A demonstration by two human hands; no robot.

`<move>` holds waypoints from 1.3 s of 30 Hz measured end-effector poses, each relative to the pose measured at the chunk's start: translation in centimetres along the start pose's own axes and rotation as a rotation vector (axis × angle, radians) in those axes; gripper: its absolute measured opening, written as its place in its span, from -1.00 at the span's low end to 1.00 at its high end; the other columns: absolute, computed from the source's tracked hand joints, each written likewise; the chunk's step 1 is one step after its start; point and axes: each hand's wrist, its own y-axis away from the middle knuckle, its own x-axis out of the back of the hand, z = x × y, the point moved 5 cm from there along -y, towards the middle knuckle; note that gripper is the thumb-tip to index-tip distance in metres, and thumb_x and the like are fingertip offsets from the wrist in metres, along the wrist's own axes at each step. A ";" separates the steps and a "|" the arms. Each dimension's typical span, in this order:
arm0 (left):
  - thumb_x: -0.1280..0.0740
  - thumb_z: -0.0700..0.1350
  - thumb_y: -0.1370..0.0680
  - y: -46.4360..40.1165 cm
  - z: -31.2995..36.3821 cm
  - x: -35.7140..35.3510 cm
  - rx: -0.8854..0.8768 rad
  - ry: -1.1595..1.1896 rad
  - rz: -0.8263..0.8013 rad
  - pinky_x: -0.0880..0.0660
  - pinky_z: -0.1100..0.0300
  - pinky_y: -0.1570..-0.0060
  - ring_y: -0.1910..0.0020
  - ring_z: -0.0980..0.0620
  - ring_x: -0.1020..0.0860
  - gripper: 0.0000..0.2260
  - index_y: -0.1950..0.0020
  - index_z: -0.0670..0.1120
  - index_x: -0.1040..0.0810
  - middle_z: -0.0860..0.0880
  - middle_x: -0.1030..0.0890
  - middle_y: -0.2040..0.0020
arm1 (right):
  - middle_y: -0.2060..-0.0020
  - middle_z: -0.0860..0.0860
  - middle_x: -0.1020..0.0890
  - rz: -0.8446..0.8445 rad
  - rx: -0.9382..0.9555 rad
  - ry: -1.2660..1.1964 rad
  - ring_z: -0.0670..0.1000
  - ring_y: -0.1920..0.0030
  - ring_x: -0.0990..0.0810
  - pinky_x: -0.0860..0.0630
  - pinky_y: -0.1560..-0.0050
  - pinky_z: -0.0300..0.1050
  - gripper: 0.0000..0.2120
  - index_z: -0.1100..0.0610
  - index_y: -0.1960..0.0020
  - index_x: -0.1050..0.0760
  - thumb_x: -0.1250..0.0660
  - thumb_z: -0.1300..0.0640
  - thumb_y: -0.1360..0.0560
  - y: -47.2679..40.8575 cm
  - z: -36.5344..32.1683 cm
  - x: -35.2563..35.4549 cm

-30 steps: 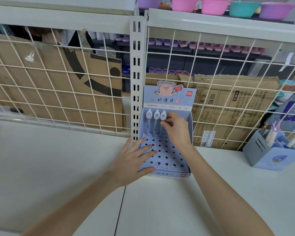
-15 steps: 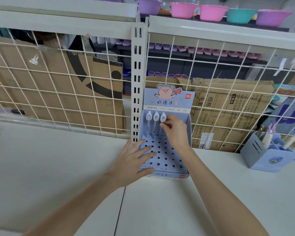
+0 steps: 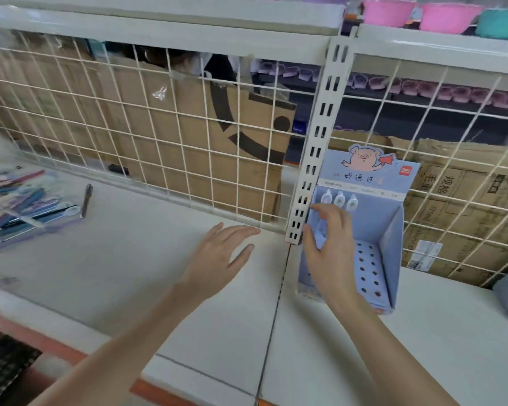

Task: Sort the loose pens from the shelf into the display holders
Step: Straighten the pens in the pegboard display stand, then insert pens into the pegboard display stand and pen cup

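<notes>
The view has swung left since the earlier frames, so the blue display holder (image 3: pixel 390 238) now sits at the right of the frame and a pile of loose pens (image 3: pixel 27 206) shows at the left edge, with one dark pen (image 3: pixel 86 200) lying just beside it on the white shelf (image 3: pixel 135 259). The left hand (image 3: pixel 217 256) has come off the holder's perforated base and now hangs over the bare shelf at centre frame, fingers spread and holding nothing. The right hand (image 3: pixel 329 247) has let go of the third pen; its fingers are relaxed and apart in front of the holder. Three pens (image 3: pixel 339 200) stand upright in the holder's back row, as before.
</notes>
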 end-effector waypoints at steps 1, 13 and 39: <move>-0.11 0.04 -0.56 0.4 -1.3 1.6 0.072 -0.009 0.027 -0.19 0.18 -0.36 -0.17 0.20 -0.41 -0.65 -0.24 -0.04 -0.53 0.05 -0.59 -0.16 | -0.09 -0.03 -0.41 -0.056 0.024 -0.038 -0.08 -0.13 -0.42 -0.31 -0.16 -0.39 -0.73 0.17 -0.19 -0.44 -0.30 0.32 -0.50 0.2 -1.3 -1.3; -0.26 -0.17 -0.57 10.8 -16.1 19.0 0.684 -0.273 0.090 -0.41 0.04 -0.14 -0.14 -0.13 -0.53 -0.75 -0.25 -0.03 -0.52 -0.05 -0.54 -0.23 | -0.12 0.02 -0.55 -0.714 0.152 -0.161 -0.01 -0.12 -0.49 -0.24 -0.11 -0.40 -0.72 0.18 -0.22 -0.47 -0.24 0.32 -0.52 4.3 -14.3 -21.0; -0.24 -0.03 -0.58 12.6 -33.3 24.8 0.529 -0.353 -0.347 -0.25 0.19 -0.15 -0.20 0.02 -0.44 -0.79 -0.18 0.00 -0.54 0.06 -0.58 -0.10 | -0.03 0.11 -0.56 -0.836 0.197 0.141 0.11 -0.10 -0.45 -0.30 -0.11 -0.15 -0.77 0.19 -0.06 -0.58 -0.36 0.08 -0.48 4.1 -23.4 -44.9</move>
